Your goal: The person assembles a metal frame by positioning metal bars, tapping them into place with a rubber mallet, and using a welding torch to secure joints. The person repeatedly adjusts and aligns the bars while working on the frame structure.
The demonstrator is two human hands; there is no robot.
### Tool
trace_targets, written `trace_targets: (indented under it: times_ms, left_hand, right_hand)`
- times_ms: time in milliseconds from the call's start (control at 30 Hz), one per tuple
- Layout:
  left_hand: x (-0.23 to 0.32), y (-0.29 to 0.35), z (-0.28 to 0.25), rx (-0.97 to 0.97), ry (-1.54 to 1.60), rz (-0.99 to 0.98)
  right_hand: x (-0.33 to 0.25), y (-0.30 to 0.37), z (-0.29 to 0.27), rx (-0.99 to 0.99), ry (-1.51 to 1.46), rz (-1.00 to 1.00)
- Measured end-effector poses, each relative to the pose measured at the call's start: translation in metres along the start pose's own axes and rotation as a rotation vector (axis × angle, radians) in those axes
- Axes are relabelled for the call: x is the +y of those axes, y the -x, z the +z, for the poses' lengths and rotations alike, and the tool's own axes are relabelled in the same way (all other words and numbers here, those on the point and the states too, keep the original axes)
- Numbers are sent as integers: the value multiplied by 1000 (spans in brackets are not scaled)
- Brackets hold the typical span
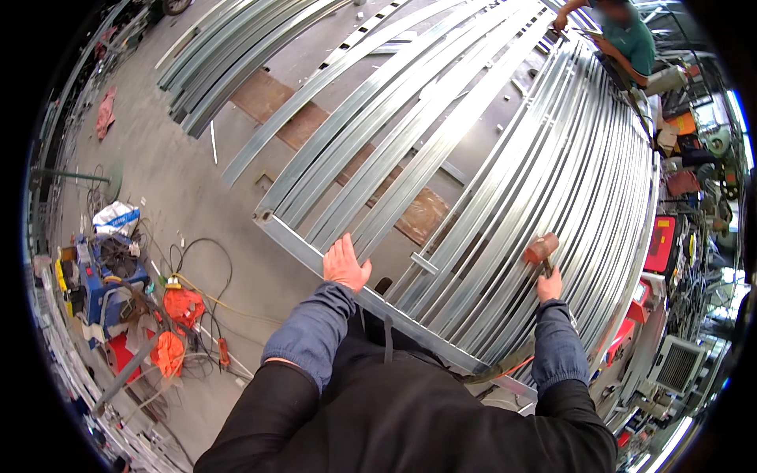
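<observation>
My right hand (550,285) is wrapped round the handle of a mallet with a reddish-brown head (540,248). The mallet is over a row of closely spaced silver metal channels (505,268) on the right; whether its head touches them I cannot tell. My left hand (347,264) lies flat with its fingers stretched out, at the ends of more widely spaced metal channels (410,177). It is beside the near rail (296,240) of the metal frame. A short metal piece (424,263) lies across the channels between my hands.
At the far right end of the frame, a co-worker in a green shirt (637,43) has a hand on the metal. A stack of channels (229,63) lies at the far left. On the left floor are cables (229,264), orange cloths (183,307) and a blue machine (106,276). Red cases (661,244) stand right.
</observation>
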State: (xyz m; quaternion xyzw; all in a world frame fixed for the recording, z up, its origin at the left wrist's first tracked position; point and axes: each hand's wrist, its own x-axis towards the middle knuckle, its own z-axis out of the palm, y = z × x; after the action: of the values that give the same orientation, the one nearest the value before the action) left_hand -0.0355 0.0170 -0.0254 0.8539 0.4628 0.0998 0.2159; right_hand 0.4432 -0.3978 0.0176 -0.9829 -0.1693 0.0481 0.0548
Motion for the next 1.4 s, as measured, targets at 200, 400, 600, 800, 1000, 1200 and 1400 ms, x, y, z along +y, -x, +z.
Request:
trace_targets:
  times_ms: [200, 400, 600, 800, 1000, 1200, 1400]
  left_hand:
    - [-7, 8, -16, -14, -25, -78]
    - [-9, 6, -14, -22, -33, -78]
    - [-13, 5, -16, -9, 60, -76]
    - [-13, 3, -18, -48, 113, -70]
    - [-18, 10, -24, -78, 174, -92]
    - [-22, 8, -23, -33, 175, -77]
    - [-26, 0, -17, 21, 142, -53]
  right_hand:
    - [-82, 19, -1, 33, -24, -77]
    - [-287, 60, -99, -516, -346, -405]
    - [-502, 89, -186, -475, -634, -953]
    - [-483, 80, -70, -332, -478, -1179]
    - [-569, 82, -154, -536, -307, -1068]
    - [-622, 108, -183, -335, -930, -933]
    - [-528, 83, -104, -767, 250, -948]
